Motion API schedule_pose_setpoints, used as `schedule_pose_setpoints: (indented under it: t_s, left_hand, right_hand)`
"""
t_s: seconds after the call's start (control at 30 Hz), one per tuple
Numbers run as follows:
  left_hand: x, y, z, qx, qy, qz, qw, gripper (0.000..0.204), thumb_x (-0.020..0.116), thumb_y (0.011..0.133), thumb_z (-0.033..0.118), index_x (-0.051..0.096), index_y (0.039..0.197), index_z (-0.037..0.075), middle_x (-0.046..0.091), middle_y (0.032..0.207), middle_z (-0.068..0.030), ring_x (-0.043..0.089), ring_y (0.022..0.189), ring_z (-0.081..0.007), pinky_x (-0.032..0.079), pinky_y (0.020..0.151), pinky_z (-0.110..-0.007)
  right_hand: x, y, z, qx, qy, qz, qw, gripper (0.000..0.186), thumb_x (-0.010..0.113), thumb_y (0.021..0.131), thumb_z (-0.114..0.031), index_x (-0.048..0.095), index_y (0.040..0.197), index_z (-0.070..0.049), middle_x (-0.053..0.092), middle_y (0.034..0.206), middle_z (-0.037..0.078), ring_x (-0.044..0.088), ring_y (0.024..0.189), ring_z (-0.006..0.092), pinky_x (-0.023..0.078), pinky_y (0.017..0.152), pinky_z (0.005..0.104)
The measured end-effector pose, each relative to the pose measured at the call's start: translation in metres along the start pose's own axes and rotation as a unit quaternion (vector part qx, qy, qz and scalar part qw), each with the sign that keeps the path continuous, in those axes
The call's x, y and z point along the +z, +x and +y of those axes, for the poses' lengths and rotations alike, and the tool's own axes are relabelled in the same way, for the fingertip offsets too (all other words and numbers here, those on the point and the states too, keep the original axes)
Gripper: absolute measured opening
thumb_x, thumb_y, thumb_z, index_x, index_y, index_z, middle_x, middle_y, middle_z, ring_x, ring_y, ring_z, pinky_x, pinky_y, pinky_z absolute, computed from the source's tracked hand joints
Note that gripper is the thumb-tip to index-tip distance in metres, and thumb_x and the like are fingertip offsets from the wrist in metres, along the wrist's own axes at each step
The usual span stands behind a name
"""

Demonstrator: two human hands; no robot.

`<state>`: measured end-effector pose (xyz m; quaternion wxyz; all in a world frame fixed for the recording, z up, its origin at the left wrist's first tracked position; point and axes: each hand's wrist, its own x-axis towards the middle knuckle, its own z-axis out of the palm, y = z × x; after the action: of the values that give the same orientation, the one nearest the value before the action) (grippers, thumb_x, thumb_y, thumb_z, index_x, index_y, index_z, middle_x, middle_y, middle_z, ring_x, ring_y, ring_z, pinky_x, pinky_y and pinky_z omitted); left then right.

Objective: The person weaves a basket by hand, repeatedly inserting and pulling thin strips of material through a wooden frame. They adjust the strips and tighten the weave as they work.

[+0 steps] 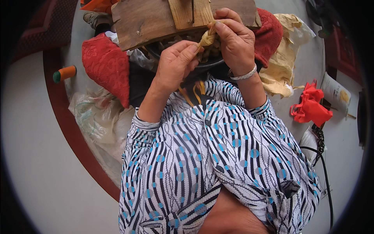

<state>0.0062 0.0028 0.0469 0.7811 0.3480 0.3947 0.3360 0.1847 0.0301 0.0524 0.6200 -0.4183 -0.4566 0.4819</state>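
A pale-yellow strip with a bulky knot in its middle (207,38) is stretched between my two hands. My left hand (174,62) pinches its lower left end between thumb and fingertips. The upper right end sits between the thumb and fingers of my right hand (237,42), which wears a pale bracelet. Behind the strip is a dark basin (211,63) with several light-brown pieces in it, partly hidden by my hands. A wooden board (146,21) with a dark upright metal rod lies across the basin's far side.
Red textured cloth (106,66) covers both my knees. At left are an orange spool (65,74) and crumpled clear plastic (95,117). To the right are a tan sheet (281,58), a red bag (311,103), a whitish container (336,93) and a black cable (325,171).
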Motion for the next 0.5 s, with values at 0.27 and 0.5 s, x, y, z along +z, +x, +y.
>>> schedule_pose_setpoints:
  t_s: [0.27,0.5]
  left_hand:
    - [-0.006,-0.011,0.007,0.354,0.527,0.177,0.752,0.014,0.064,0.089,0.007,0.063,0.102,0.002,0.064,0.082,-0.0098,0.063,0.069,-0.0249,0.049,0.063,-0.029]
    - [0.009,0.002,0.025,0.399,0.492,0.109,0.766,0.012,0.065,0.085,0.012,0.065,0.096,0.007,0.064,0.081,-0.0106,0.064,0.070,-0.0296,0.049,0.057,-0.035]
  right_hand:
    - [-0.021,0.009,-0.012,0.043,-0.044,-0.070,0.996,0.028,0.063,0.092,-0.014,0.063,0.118,-0.005,0.063,0.112,0.005,0.059,0.102,0.0114,0.047,0.086,0.0241]
    - [-0.013,0.022,-0.050,-0.184,-0.421,-0.333,0.823,0.026,0.070,0.081,-0.020,0.063,0.102,-0.006,0.065,0.091,0.011,0.063,0.084,0.0300,0.049,0.078,0.0370]
